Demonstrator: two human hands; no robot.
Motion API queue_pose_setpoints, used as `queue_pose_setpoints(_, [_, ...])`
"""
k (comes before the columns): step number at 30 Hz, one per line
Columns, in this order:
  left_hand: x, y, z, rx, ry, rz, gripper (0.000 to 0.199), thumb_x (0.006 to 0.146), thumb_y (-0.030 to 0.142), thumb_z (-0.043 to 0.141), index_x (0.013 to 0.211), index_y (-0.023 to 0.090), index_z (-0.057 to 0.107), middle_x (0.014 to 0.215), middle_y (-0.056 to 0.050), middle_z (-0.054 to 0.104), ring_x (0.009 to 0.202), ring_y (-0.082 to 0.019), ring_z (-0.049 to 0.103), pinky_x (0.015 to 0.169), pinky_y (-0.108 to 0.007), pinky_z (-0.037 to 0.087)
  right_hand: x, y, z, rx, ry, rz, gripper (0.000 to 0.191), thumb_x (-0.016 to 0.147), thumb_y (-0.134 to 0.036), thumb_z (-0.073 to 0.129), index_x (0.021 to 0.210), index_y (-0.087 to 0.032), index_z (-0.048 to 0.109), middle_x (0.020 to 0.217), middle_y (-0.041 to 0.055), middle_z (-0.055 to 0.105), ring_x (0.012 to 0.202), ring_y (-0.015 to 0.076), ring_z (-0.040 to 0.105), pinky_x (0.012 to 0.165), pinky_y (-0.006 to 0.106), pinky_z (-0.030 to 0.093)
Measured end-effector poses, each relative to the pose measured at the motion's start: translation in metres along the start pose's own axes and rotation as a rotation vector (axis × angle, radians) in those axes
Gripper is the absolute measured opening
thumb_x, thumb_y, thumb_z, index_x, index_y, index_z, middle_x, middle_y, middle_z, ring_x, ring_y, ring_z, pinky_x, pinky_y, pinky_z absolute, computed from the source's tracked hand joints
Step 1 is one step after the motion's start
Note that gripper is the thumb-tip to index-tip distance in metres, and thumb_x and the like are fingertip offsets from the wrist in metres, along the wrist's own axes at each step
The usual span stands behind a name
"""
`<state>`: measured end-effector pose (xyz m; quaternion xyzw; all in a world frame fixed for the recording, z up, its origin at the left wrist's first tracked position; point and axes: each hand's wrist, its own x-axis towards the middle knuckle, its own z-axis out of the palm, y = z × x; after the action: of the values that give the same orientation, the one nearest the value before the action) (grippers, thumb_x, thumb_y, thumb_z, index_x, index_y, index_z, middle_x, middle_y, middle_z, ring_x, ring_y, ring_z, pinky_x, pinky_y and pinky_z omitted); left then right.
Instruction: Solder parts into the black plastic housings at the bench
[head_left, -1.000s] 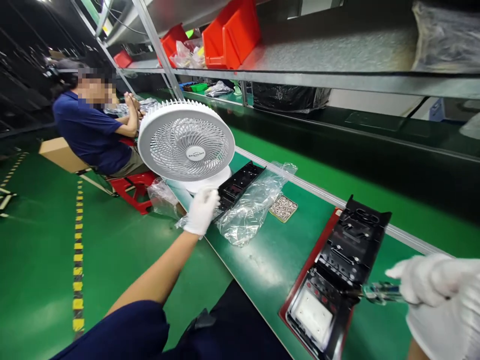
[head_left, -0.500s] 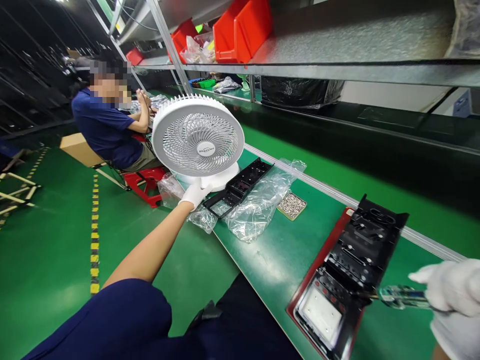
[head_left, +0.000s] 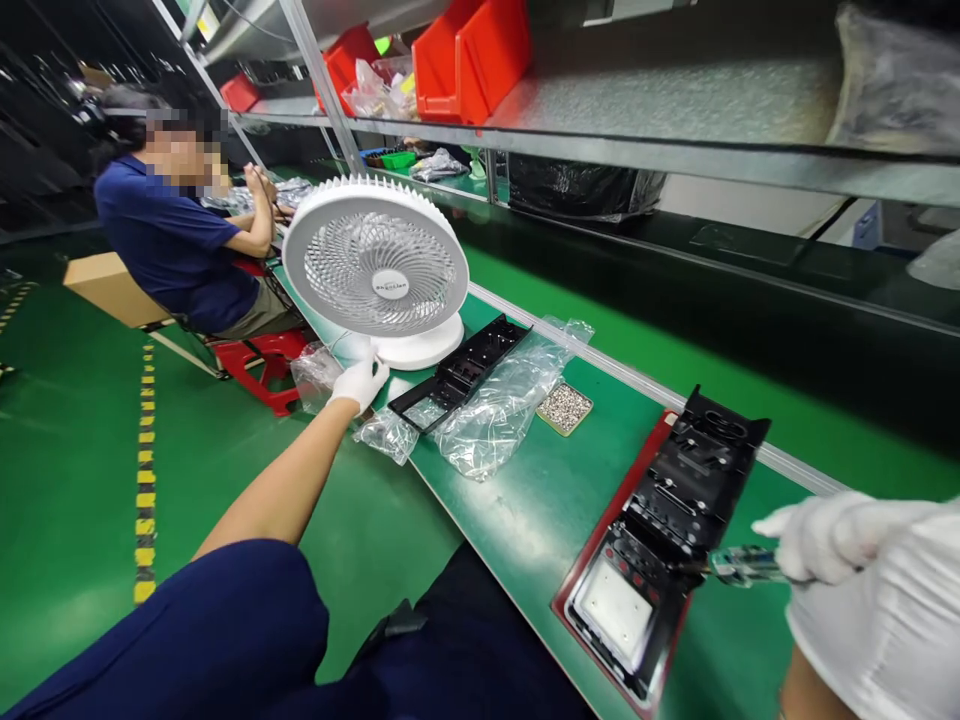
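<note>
Head view: your left hand (head_left: 359, 383) has slid off the plastic bag (head_left: 386, 434) to the fan (head_left: 376, 268) base, fingers seemingly curled, while your right hand (head_left: 862, 570) stays pinching the screwdriver (head_left: 739, 566).

A white-gloved left hand (head_left: 360, 382) is seen at the round base of a white fan (head_left: 375, 270) with a pale grey spiral grille. Just beyond its fingers, a black plastic frame (head_left: 459, 373) is laid on clear, glossy film (head_left: 499, 410). A white-gloved right hand (head_left: 862, 570) is closed on a translucent blue-green tool handle (head_left: 742, 565), whose tip is met by a black housing (head_left: 675, 520) with a white panel and red edging. The bench (head_left: 540, 500) is shown in green, the bins (head_left: 469, 55) in red.
</note>
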<state>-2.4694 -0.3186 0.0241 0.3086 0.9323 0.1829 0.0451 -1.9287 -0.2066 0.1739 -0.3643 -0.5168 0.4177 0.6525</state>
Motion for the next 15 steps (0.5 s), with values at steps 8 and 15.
queue_pose_setpoints(8, [-0.071,-0.026,0.028,-0.155,0.109,-0.01,0.046,0.097,0.044,0.051,0.132,0.015,0.056,0.147,-0.012,0.048,0.141,-0.02,0.046,0.126,-0.047,0.038,-0.002,-0.016,0.012,-0.015,0.046,0.075,0.082,0.059,-0.075,0.065,0.051,-0.008,0.018,0.041,-0.0005,0.024,0.035,0.0077,0.03,0.036,0.031,0.031])
queue_pose_setpoints(15, [-0.014,0.004,-0.01,-0.131,0.141,0.013,0.05,0.1,0.046,0.038,0.137,0.015,0.051,0.134,-0.012,0.058,0.125,-0.018,0.058,0.115,-0.041,0.047,0.002,-0.008,0.004,-0.044,0.024,0.068,0.083,0.059,-0.076,0.066,0.057,-0.009,0.017,0.042,-0.0016,0.024,0.036,0.0086,0.032,0.037,0.031,0.03])
